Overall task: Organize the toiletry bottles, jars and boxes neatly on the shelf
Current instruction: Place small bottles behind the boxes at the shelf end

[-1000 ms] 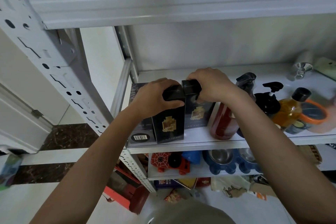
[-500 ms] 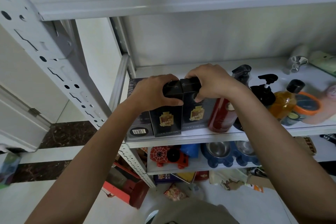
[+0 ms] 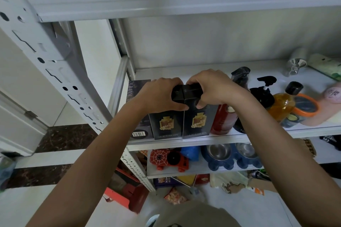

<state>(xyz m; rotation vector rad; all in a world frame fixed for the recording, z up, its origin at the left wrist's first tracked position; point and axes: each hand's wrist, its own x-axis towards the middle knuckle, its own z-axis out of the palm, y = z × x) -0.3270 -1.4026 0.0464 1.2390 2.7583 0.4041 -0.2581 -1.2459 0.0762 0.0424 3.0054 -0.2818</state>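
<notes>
Shelf (image 3: pixel 239 135): a white metal board of a rack, seen from above and in front; the toiletries are lined along its front edge.
Lower shelf (image 3: pixel 199 170): a red toy and blue twin bowls are kept here.
Left box (image 3: pixel 167 125): black with a gold emblem, stood upright at the front edge — its right side is pressed against the right box.
Right box (image 3: pixel 198 124): the same make, upright, set between the left box and the red bottle.
Flat box (image 3: pixel 141 132): dark, with a barcode, laid just left of the left box.
Red bottle (image 3: pixel 222 121): stood just right of the right box, partly hidden by the right forearm.
Pump bottle (image 3: pixel 263 96): black, placed behind and right of the red bottle.
Amber bottle (image 3: pixel 282 105): black-capped, tilted toward the jar.
Jar (image 3: pixel 305 105): orange-rimmed with a dark lid, touched by the amber bottle.
Left hand (image 3: pixel 160 96): clamped over the top of the left box — thumb on its front face.
Right hand (image 3: pixel 210 86): clamped over the top of the right box, fingertips curled down its front.
</notes>
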